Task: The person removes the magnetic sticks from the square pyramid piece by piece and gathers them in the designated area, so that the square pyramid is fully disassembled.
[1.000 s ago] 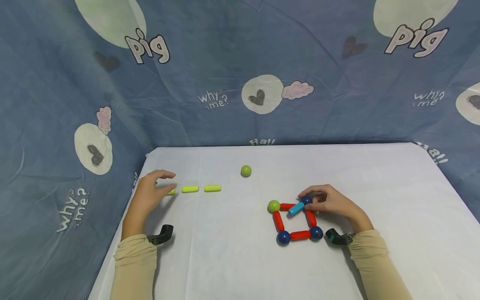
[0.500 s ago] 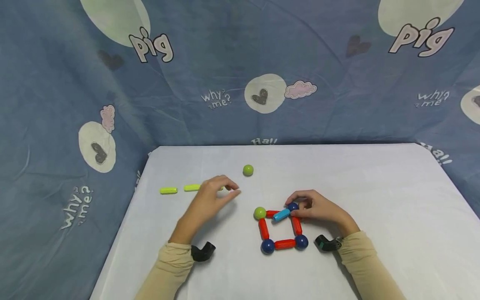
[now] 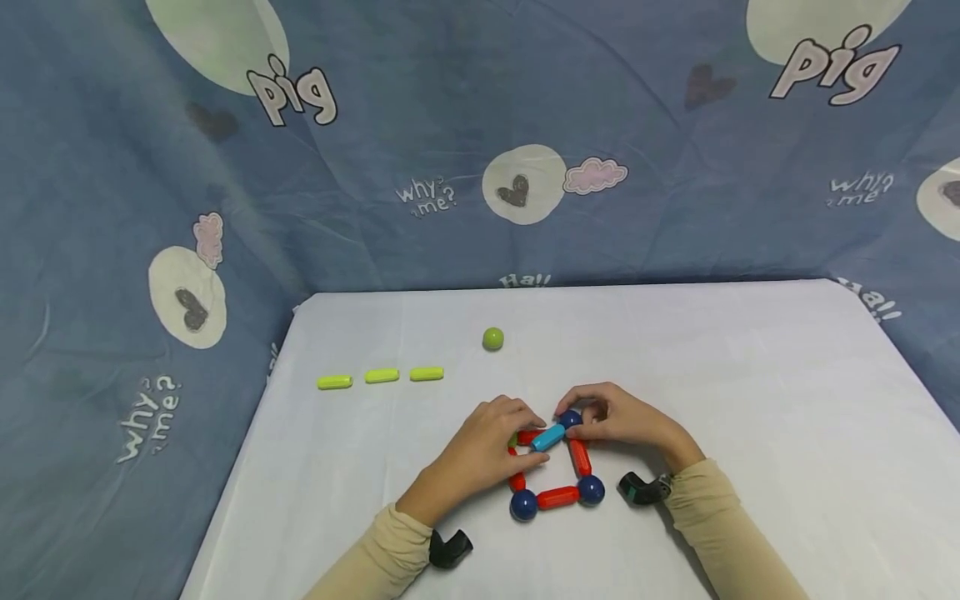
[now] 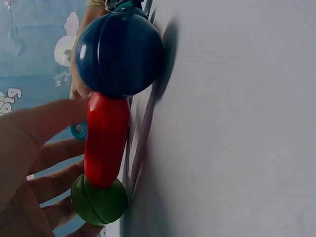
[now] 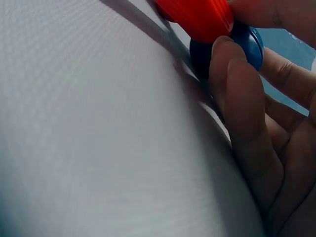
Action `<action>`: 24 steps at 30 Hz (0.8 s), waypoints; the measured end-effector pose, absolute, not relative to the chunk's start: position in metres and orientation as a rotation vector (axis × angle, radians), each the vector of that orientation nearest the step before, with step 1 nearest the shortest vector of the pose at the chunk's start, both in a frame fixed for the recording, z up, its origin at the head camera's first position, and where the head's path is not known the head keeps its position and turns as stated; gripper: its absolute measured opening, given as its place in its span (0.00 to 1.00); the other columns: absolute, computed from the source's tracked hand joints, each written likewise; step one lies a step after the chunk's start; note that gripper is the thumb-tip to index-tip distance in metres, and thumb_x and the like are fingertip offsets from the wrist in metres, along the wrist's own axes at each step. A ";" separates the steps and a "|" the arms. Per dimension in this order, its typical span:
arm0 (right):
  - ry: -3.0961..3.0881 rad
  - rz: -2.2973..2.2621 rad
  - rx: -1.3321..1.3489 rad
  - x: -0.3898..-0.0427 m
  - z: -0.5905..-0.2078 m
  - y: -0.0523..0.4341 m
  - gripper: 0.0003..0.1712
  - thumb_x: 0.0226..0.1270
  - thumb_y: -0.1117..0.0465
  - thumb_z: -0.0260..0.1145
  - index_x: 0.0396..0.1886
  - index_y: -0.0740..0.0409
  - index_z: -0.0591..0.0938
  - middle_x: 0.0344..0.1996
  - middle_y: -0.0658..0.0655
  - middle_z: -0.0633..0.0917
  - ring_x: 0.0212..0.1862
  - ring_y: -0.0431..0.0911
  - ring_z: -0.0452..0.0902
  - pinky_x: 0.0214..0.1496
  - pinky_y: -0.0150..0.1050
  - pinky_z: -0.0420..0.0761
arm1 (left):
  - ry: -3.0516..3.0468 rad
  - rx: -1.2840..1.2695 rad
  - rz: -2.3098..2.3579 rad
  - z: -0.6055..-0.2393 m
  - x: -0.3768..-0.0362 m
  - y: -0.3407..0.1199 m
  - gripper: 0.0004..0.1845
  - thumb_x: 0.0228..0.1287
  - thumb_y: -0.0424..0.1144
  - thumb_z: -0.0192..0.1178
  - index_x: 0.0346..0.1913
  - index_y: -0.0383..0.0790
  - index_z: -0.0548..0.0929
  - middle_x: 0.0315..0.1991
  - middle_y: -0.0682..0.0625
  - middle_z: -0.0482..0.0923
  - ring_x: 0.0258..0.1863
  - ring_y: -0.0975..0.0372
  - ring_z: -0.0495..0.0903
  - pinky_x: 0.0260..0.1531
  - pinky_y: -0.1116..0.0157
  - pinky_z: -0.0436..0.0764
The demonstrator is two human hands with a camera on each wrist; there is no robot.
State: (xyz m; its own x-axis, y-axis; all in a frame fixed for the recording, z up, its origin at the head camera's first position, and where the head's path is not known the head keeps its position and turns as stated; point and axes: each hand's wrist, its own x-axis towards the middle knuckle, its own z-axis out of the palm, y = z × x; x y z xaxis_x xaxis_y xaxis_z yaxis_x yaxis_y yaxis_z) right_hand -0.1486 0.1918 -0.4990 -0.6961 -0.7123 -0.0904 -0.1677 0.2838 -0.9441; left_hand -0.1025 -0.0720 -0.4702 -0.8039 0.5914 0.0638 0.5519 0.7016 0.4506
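Note:
Red rods [image 3: 558,498] and balls form a square on the table, with dark blue balls [image 3: 523,505] at three corners and a green ball [image 4: 98,200] at the fourth. My right hand [image 3: 633,423] grips the far-right dark blue ball [image 3: 571,419] between thumb and fingers. From that ball a light blue rod [image 3: 548,438] slants towards the left. My left hand [image 3: 480,442] reaches over the green corner, partly covering it in the head view. Its thumb and fingers lie spread on either side of the light blue rod's free end, apparently without pinching it.
Three yellow-green rods [image 3: 382,376] lie in a row at the back left of the white table [image 3: 712,350]. A loose green ball [image 3: 492,339] sits near the back middle. A blue printed cloth [image 3: 360,167] hangs behind.
My left hand has come from the yellow-green rods rightwards to the square's green corner. My right hand has kept its grip and drawn the square left and slightly nearer.

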 end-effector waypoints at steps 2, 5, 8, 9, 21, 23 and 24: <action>2.050 -1.421 -0.784 -0.149 -0.499 0.191 0.15 0.69 0.63 0.71 0.54 0.59 0.83 0.21 0.45 0.79 0.22 0.33 0.71 0.29 0.29 0.75 | 2.801 0.937 0.755 -0.471 -0.104 -0.073 0.17 0.63 0.52 0.73 0.50 0.49 0.89 0.45 0.58 0.87 0.47 0.65 0.80 0.50 0.63 0.79; 2.048 -1.421 -0.785 -0.149 -0.498 0.191 0.15 0.69 0.63 0.71 0.54 0.59 0.83 0.20 0.45 0.79 0.22 0.34 0.71 0.29 0.29 0.75 | 2.793 0.900 0.840 -0.471 -0.107 -0.075 0.13 0.66 0.48 0.71 0.49 0.48 0.90 0.43 0.57 0.89 0.44 0.65 0.82 0.49 0.64 0.81; 2.048 -1.417 -0.788 -0.149 -0.498 0.191 0.15 0.69 0.63 0.71 0.54 0.58 0.83 0.20 0.45 0.78 0.22 0.34 0.71 0.29 0.29 0.75 | 2.803 0.855 0.891 -0.472 -0.108 -0.077 0.11 0.68 0.45 0.70 0.49 0.47 0.90 0.42 0.56 0.90 0.42 0.66 0.83 0.48 0.65 0.82; 2.048 -1.416 -0.789 -0.149 -0.498 0.190 0.15 0.69 0.63 0.71 0.54 0.58 0.83 0.20 0.45 0.78 0.22 0.34 0.71 0.29 0.29 0.75 | 2.811 0.844 0.896 -0.473 -0.109 -0.077 0.11 0.69 0.45 0.69 0.50 0.47 0.90 0.42 0.56 0.90 0.42 0.66 0.83 0.47 0.65 0.83; 2.062 -1.400 -0.775 -0.149 -0.498 0.191 0.15 0.70 0.62 0.71 0.55 0.56 0.84 0.21 0.45 0.80 0.23 0.34 0.73 0.31 0.30 0.76 | 2.837 0.822 0.887 -0.475 -0.107 -0.076 0.12 0.68 0.47 0.70 0.50 0.47 0.90 0.44 0.56 0.90 0.43 0.65 0.83 0.49 0.62 0.82; 2.060 -1.401 -0.770 -0.149 -0.498 0.191 0.16 0.70 0.62 0.71 0.55 0.56 0.84 0.21 0.45 0.80 0.23 0.34 0.73 0.32 0.30 0.76 | 2.834 0.820 0.882 -0.474 -0.107 -0.076 0.12 0.68 0.47 0.69 0.50 0.47 0.90 0.44 0.56 0.90 0.42 0.65 0.83 0.50 0.61 0.81; 2.058 -1.402 -0.767 -0.149 -0.498 0.191 0.16 0.70 0.62 0.71 0.55 0.56 0.84 0.21 0.45 0.80 0.23 0.34 0.73 0.32 0.30 0.76 | 2.832 0.818 0.879 -0.474 -0.107 -0.076 0.12 0.68 0.47 0.69 0.50 0.47 0.90 0.43 0.56 0.90 0.42 0.65 0.83 0.50 0.61 0.81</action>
